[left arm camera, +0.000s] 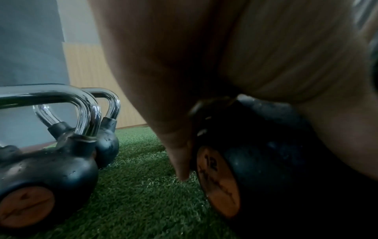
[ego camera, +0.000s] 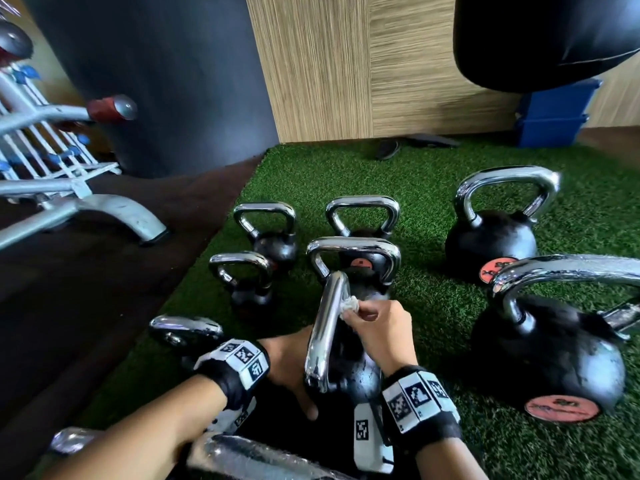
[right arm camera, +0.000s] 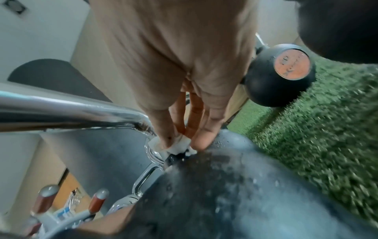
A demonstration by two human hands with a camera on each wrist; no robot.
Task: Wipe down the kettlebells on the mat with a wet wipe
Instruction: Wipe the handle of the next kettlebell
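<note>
A black kettlebell point(ego camera: 358, 374) with a chrome handle point(ego camera: 325, 327) stands tilted on the green turf mat point(ego camera: 433, 202), close in front of me. My left hand point(ego camera: 294, 372) cups its round body from the left; the fingers are hidden behind it. In the left wrist view my palm lies on this bell point(left arm camera: 266, 161), whose orange disc reads 12. My right hand point(ego camera: 360, 311) pinches a crumpled white wet wipe point(ego camera: 349, 304) and presses it where the handle meets the body. In the right wrist view the wipe point(right arm camera: 178, 145) sits under my fingertips point(right arm camera: 202, 139), and the body point(right arm camera: 235, 194) looks wet.
Several other kettlebells stand around on the mat: large ones at the right point(ego camera: 547, 365) point(ego camera: 491, 244), smaller ones behind point(ego camera: 273, 244) point(ego camera: 249, 289). Another chrome handle point(ego camera: 249, 455) lies under my forearms. A grey rack point(ego camera: 69, 188) is at the left; a black punching bag point(ego camera: 540, 39) hangs at the upper right.
</note>
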